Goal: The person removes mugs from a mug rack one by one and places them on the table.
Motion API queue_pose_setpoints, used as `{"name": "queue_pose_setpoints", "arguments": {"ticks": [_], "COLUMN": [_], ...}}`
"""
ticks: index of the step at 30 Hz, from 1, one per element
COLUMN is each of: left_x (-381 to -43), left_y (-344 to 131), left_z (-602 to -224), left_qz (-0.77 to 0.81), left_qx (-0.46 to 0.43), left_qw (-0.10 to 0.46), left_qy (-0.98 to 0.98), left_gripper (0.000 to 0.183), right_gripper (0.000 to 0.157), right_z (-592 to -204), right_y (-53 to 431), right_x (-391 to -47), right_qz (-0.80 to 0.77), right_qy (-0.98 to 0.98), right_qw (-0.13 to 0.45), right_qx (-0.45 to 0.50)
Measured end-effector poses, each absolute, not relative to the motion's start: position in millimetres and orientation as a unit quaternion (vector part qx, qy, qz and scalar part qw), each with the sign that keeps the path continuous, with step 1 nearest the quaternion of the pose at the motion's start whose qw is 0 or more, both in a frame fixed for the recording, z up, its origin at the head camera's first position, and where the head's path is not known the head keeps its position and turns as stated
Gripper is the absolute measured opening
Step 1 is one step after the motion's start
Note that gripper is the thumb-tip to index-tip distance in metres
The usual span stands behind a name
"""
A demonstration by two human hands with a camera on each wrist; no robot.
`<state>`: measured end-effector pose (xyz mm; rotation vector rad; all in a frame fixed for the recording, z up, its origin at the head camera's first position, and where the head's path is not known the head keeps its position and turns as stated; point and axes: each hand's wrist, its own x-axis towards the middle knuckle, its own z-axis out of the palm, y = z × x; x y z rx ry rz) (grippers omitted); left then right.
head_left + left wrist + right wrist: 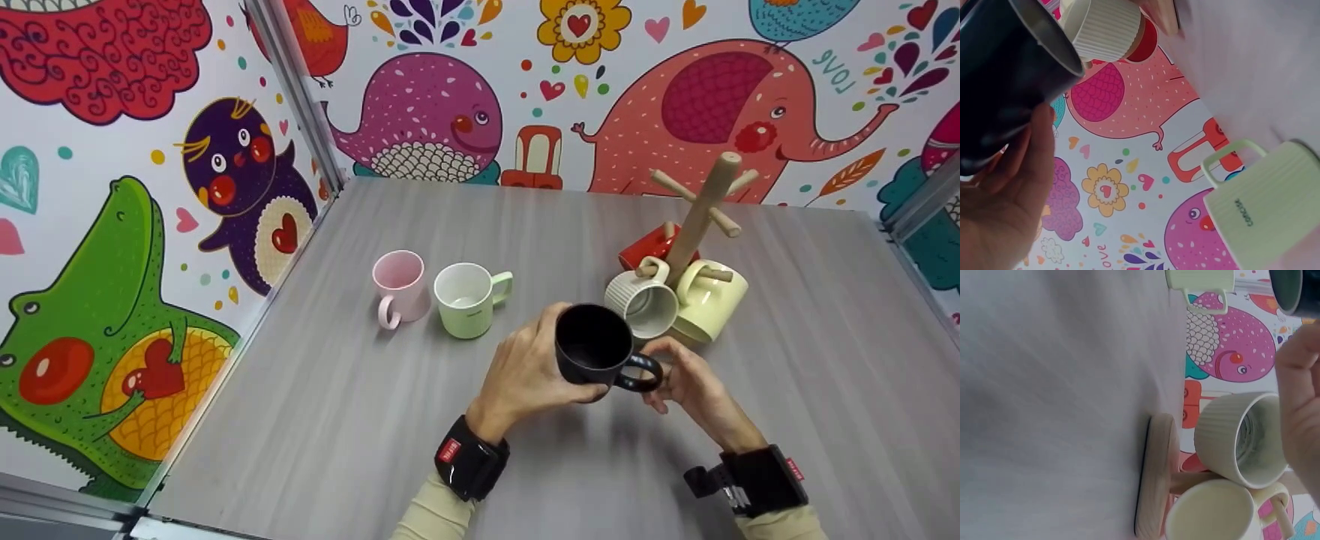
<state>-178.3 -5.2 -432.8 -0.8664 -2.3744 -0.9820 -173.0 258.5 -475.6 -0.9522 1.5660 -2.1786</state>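
My left hand point(529, 371) grips a black mug point(592, 341) round its body, holding it above the table with the mouth facing up toward the head view. The black mug's handle point(642, 375) points right, toward my right hand point(694, 386), whose loosely bent fingers are right at it. Just behind is a wooden mug tree point(701, 214). On its lower pegs hang a ribbed off-white mug point(651, 311), a pale yellow mug point(716, 307) and a red mug point(645, 246), partly hidden behind the ribbed one. In the left wrist view the black mug point(1010, 73) fills the upper left corner.
Left of my hands, a pink mug point(400, 281) and a light green mug point(465, 304) stand upright on the grey table point(315, 420). Bare upper pegs point(724, 221) stick out from the tree. Printed panels point(465, 112) wall the table at the back and left.
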Motion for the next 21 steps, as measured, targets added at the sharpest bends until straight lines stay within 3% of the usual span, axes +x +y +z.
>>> {"name": "queue_pose_setpoints", "arguments": {"ticks": [10,21], "left_x": [-177.9,-177.5], "left_y": [-13.4,-26.7], "left_z": [-433.2,-434.3], "left_qz": [-0.357,-0.357], "left_qx": [-0.296,-0.263], "left_qw": [0.226,0.237], "left_qy": [-0.857,-0.864], "left_gripper": [0.087,0.087], "right_gripper": [0.022,0.021], "right_z": [-464.9,-456.7], "right_y": [266.7,282.0], "right_x": [-172.6,-179.5], "right_qz": [-0.782,-0.801], "right_qy": [0.611,0.582], "right_qw": [-0.02,-0.108], "right_qx": [-0.117,0.093]}}
